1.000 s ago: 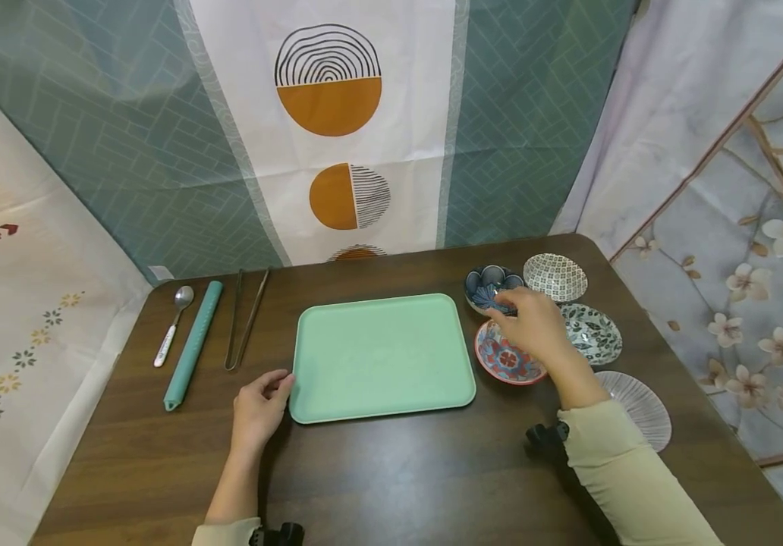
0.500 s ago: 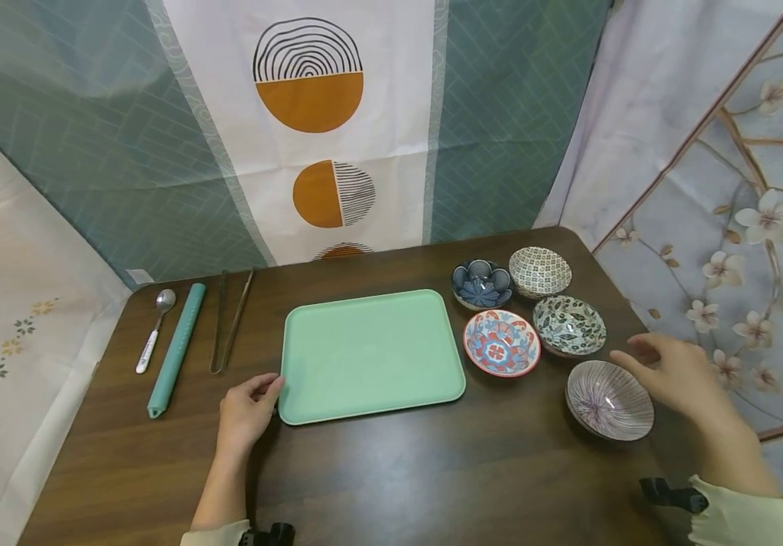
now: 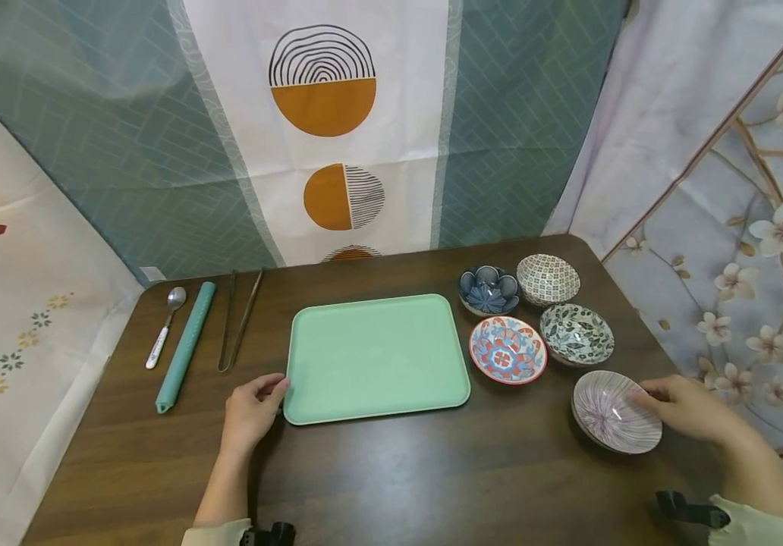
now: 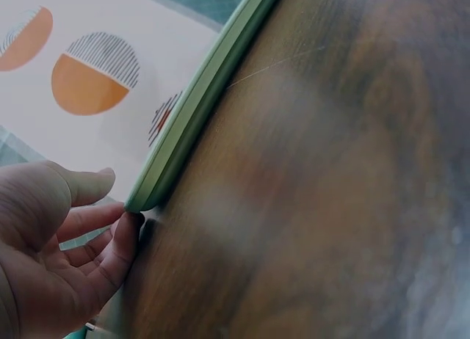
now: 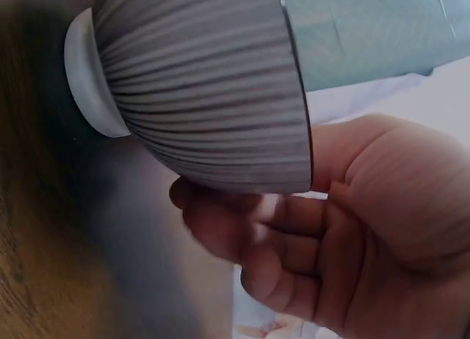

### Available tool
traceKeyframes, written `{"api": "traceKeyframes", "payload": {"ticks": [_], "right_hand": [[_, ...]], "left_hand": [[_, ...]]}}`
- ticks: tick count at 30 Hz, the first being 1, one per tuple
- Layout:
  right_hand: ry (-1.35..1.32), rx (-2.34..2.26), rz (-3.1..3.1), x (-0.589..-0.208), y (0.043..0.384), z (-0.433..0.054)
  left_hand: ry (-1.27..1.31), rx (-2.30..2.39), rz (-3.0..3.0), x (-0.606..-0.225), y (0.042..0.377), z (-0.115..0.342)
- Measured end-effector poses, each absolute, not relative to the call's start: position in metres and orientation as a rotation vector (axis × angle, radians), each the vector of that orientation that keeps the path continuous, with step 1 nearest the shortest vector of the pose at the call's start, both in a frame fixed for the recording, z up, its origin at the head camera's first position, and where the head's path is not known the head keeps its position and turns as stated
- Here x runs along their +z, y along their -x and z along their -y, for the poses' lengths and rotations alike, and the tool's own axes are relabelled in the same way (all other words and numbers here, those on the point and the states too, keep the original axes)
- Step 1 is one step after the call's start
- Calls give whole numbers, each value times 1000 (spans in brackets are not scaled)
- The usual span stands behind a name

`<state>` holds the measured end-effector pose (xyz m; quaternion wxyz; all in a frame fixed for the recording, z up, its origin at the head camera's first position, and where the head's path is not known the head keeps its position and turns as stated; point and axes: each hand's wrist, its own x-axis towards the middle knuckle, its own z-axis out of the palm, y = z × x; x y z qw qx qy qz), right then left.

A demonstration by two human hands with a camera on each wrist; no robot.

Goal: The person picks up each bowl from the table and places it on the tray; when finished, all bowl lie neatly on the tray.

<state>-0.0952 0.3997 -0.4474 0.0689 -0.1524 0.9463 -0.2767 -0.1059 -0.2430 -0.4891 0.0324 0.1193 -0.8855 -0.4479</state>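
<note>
My right hand [image 3: 688, 409] holds a striped purple-grey bowl [image 3: 613, 417] by its right rim. In the right wrist view, the thumb goes over the bowl's rim and the fingers [image 5: 220, 229] curl under its ribbed outer wall. Whether its foot touches the table cannot be told. At the left edge of a mint-green tray [image 3: 378, 360] rests my left hand [image 3: 248, 417]. Its fingertips touch the tray's corner in the left wrist view, while the thumb stands apart, above the edge.
Left of the tray lie a spoon [image 3: 166, 326], a teal rod-shaped thing [image 3: 187, 347] and metal tongs [image 3: 237, 322]. On the right stand a red-rimmed bowl [image 3: 507, 350], a dark blue bowl [image 3: 488, 290], a leaf-patterned bowl [image 3: 577, 334] and a checked bowl [image 3: 547, 279].
My right hand has moved from above the red-rimmed and blue bowls, right and nearer, to the striped bowl, and now grips its rim. My left hand stays at the tray.
</note>
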Motion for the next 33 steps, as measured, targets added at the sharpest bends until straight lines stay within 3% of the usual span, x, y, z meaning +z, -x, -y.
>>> {"api": "traceKeyframes", "payload": {"ticks": [14, 33], "right_hand": [[507, -1247, -2597, -433, 99, -393], [393, -1309, -2691, -393, 154, -294]], "left_hand": [[-352, -1360, 2717, -491, 107, 242], [-345, -1203, 2716, -495, 107, 240]]}}
